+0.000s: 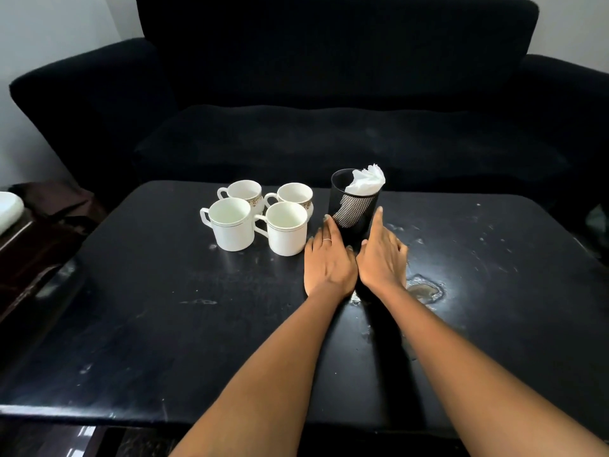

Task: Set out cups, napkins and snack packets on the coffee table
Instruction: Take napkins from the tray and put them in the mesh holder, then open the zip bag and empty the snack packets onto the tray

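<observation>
Several white cups point(230, 224) stand grouped at the far middle of the dark coffee table point(164, 308). Right of them stands a black mesh holder point(354, 209) with white napkins point(367, 181) sticking out of its top. My left hand point(328, 262) and my right hand point(382, 255) flank the holder's lower part, fingers straight. The left fingertips touch its left side and the right fingertips its right side. No snack packets are in view.
A black sofa point(329, 133) runs along the far side of the table. A dark side table point(39, 239) with a white object point(10, 206) stands at the left. The tabletop is scuffed, with a worn patch point(425, 288) near my right wrist.
</observation>
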